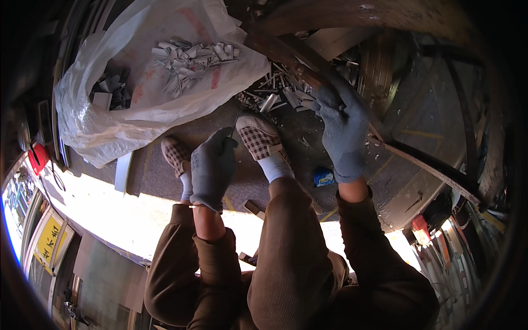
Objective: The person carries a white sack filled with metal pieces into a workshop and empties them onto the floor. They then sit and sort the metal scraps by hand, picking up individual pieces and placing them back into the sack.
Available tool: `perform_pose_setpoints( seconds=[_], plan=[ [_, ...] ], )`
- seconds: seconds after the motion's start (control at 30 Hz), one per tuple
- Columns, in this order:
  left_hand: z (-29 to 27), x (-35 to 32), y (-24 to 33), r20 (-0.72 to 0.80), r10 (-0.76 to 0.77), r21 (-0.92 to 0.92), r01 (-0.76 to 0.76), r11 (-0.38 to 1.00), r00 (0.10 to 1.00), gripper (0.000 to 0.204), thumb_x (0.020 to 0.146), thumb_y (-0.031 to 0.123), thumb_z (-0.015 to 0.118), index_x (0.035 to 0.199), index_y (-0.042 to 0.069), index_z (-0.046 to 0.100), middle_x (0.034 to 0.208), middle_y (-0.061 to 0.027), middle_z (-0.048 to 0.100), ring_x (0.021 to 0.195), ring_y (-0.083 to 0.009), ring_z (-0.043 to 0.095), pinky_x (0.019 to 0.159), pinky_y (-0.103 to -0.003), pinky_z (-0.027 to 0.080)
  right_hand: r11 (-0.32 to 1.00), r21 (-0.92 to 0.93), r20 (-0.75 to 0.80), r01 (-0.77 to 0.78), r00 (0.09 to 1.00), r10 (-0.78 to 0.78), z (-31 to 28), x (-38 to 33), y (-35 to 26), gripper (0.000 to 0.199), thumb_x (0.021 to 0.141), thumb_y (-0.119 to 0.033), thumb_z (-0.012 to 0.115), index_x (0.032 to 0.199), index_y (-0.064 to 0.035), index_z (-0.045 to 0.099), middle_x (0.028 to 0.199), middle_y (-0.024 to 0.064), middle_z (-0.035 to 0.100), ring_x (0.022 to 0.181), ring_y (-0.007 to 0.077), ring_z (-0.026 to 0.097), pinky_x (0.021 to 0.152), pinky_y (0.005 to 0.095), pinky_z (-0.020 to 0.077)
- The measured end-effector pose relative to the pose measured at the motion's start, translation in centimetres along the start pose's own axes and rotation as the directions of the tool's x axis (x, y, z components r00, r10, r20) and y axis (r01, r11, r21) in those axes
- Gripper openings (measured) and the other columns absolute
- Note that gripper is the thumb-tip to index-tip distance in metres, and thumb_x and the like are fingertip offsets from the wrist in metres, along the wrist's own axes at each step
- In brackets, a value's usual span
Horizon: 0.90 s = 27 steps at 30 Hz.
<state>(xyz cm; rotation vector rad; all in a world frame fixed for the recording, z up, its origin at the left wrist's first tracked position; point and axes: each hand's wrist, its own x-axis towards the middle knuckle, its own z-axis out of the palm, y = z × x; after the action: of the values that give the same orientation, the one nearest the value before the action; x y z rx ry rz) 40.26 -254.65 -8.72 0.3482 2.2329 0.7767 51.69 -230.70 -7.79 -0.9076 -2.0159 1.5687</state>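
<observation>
My left hand [213, 168], in a grey knit glove, is closed in front of my shins. A thin dark rod [236, 122] sticks up from its fingers beside my checked shoe [257, 136]. My right hand [344, 131], in a matching glove, is raised by the brown metal frame [313, 74], its fingers curled at the bar. What lies inside those fingers is hidden. Beyond both hands, short silvery metal offcuts [291, 94] lie heaped on the ground under the frame.
A large white plastic sack [165, 124] lies open at the far left with many metal offcuts [195, 58] in it. A blue packet [323, 176] lies near my right wrist. An angled metal bar [429, 169] crosses the right side. Small wood blocks [254, 209] lie between my legs.
</observation>
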Motion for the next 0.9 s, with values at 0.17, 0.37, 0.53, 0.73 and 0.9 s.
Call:
perform_pose_setpoints(
  seconds=[0.17, 0.37, 0.53, 0.73, 0.9],
  plan=[
    [0.1, 0.3, -0.9, -0.045, 0.065, 0.061, -0.062, 0.996, 0.997, 0.031, 0.098, 0.011, 0.056, 0.122, 0.001, 0.071, 0.09, -0.0109, 0.077, 0.061, -0.0111, 0.063, 0.06, -0.029, 0.051, 0.909, 0.095, -0.061, -0.405, 0.909, 0.412, -2.3, -5.7, 3.8, 0.036, 0.097, 0.0, 0.065, 0.133, 0.0025, 0.063, 0.084, 0.005, 0.06, 0.077, 0.0115, 0.057, 0.074, 0.0252, 0.0502],
    [1.3, 0.7, -1.1, -0.114, 0.066, 0.069, -0.058, 0.996, 0.991, 0.031, 0.097, 0.012, 0.056, 0.122, 0.001, 0.071, 0.096, -0.0184, 0.077, 0.081, -0.024, 0.075, 0.075, -0.034, 0.056, 0.948, -0.185, 0.154, -0.26, 0.945, 0.289, 1.8, -7.9, 7.6, 0.03, 0.102, -0.01, 0.059, 0.13, 0.0008, 0.064, 0.103, 0.015, 0.072, 0.096, 0.0145, 0.065, 0.085, 0.0329, 0.0526],
    [2.3, 1.2, -0.9, -0.092, 0.003, 0.067, 0.003, 0.998, 0.996, 0.03, 0.095, 0.017, 0.059, 0.12, 0.007, 0.072, 0.103, -0.0213, 0.073, 0.097, -0.0397, 0.071, 0.083, -0.045, 0.056, 0.884, -0.38, 0.088, -0.272, 0.941, 0.328, 1.2, -8.0, 9.1, 0.031, 0.103, -0.013, 0.059, 0.13, 0.0006, 0.063, 0.103, 0.0137, 0.072, 0.092, 0.0176, 0.066, 0.083, 0.0336, 0.0531],
    [3.5, 0.4, 0.6, 0.041, 0.052, 0.068, -0.055, 0.996, 0.998, 0.027, 0.096, 0.019, 0.06, 0.118, 0.01, 0.072, 0.1, -0.02, 0.073, 0.095, -0.0405, 0.071, 0.08, -0.047, 0.055, 0.876, 0.062, -0.06, -0.479, 0.874, 0.482, -6.6, -11.7, 10.7, 0.033, 0.101, -0.014, 0.064, 0.131, -0.0007, 0.064, 0.104, 0.0083, 0.071, 0.086, 0.0189, 0.069, 0.073, 0.0313, 0.0547],
    [4.3, 0.4, 1.7, -0.054, 0.088, 0.027, -0.086, 0.996, 0.995, 0.026, 0.097, 0.019, 0.059, 0.118, 0.01, 0.072, 0.098, -0.0213, 0.072, 0.094, -0.0421, 0.07, 0.078, -0.048, 0.055, 0.628, 0.628, -0.281, -0.459, 0.619, 0.733, -8.4, -13.4, 13.6, 0.025, 0.102, -0.014, 0.065, 0.123, -0.0011, 0.067, 0.096, 0.0032, 0.069, 0.083, 0.0138, 0.064, 0.072, 0.0307, 0.0532]
  ],
)
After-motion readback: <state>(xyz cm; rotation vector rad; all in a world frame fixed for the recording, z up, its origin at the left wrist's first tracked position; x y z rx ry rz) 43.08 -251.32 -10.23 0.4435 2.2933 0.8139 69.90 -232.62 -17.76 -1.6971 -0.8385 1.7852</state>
